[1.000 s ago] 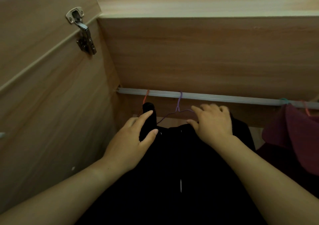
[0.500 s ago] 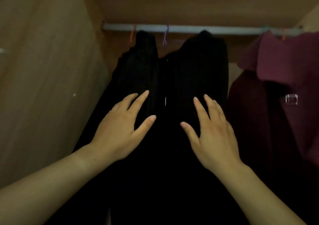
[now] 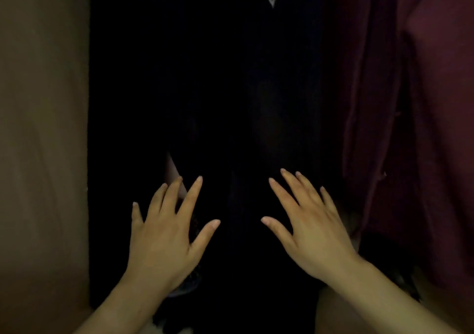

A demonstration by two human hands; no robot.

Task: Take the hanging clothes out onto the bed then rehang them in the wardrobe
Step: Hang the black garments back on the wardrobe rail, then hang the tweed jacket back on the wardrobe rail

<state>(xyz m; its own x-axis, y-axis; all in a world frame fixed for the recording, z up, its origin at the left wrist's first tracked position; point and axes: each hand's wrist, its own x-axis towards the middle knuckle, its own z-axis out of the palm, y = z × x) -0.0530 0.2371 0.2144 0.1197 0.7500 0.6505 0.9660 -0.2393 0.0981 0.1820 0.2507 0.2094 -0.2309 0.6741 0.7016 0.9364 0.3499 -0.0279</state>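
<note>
Black clothes (image 3: 230, 90) hang lengthwise, straight ahead of the left hand (image 3: 164, 238) and right hand (image 3: 310, 233), fingers spread, grasping nothing.

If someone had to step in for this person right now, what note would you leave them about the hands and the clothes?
Left hand: open, fingers spread, holding nothing, at the black clothes.
Right hand: open the same way, beside it. Whether either hand touches the cloth cannot be told.
Things: the black clothes hang next to the wardrobe wall, and a maroon garment hangs to their right. Their tops are out of frame, and no bed is in view.
Done: cannot tell whether these have been out to the bed.
Left: if not, take them out, then rehang.
</note>
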